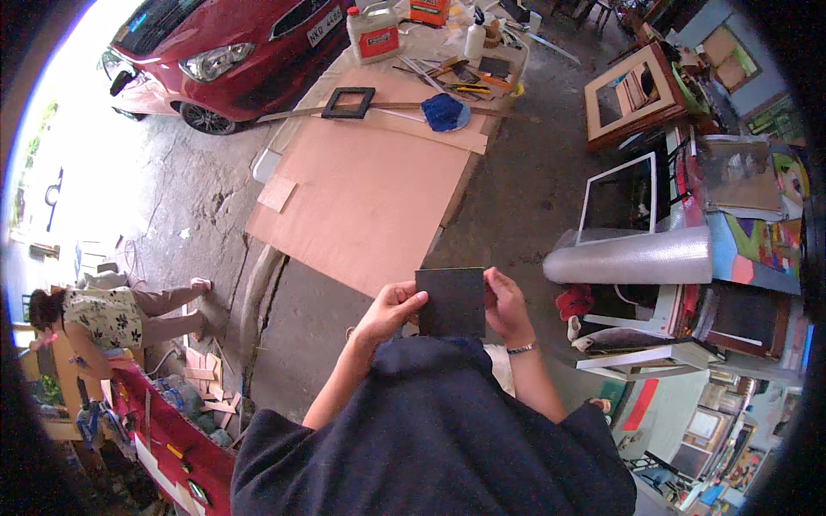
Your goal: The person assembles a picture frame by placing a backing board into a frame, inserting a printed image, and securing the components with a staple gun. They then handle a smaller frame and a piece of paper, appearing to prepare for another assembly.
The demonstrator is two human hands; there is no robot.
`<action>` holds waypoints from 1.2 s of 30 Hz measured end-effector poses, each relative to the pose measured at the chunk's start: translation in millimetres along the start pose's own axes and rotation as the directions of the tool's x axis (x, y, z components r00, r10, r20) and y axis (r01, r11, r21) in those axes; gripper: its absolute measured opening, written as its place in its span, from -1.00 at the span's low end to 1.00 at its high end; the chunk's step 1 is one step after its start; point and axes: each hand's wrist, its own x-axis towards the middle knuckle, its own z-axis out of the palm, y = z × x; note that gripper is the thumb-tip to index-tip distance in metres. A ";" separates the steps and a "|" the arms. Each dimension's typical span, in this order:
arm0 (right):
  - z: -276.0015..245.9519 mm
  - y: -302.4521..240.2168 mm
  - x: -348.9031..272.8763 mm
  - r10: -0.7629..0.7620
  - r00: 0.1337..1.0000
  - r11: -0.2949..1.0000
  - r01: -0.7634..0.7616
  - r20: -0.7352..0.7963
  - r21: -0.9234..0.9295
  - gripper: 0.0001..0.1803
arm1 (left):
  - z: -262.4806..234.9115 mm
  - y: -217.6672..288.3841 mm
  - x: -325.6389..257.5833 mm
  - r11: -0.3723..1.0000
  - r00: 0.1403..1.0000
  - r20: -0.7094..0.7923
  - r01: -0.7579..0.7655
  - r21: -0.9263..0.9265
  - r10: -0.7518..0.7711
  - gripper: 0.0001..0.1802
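Note:
Close in front of my body I hold a thin, flat black square panel (451,303) upright between both hands. My left hand (391,313) is closed on its left edge, the thumb lying on the near face. On the opposite edge my right hand (506,303) grips the panel with thumb and fingers. Just beyond the hands is a large brown sheet of board (361,185) on the worktable. Toward its far end lie a small black picture frame (348,102) and a crumpled blue cloth (444,113). A small pale wooden piece (278,195) rests near the sheet's left edge.
Hand tools (443,73), a white plastic jug (373,33) and a white bottle (475,38) stand at the table's far end. A bubble wrap roll (632,256) and frames (632,95) are on the right. A red car (224,52) is far left; another person (107,318) bends at left.

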 end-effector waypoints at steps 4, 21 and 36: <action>-80.1 -18.3 21.3 -0.084 0.974 0.981 0.118 0.210 -0.157 -0.73 | 43.1 10.2 46.0 0.982 1.000 -0.011 0.008 0.187 -0.006 -0.64; -107.5 -74.1 91.5 -0.058 0.990 0.960 0.091 0.129 -0.266 -0.81 | 56.9 3.4 141.4 0.988 0.994 0.099 -0.031 -0.153 0.047 -0.54; -83.0 -129.9 206.3 0.116 0.973 0.993 -0.111 0.200 -0.033 -0.80 | -0.5 44.7 247.7 0.909 0.961 0.240 -0.023 -0.416 0.135 -0.51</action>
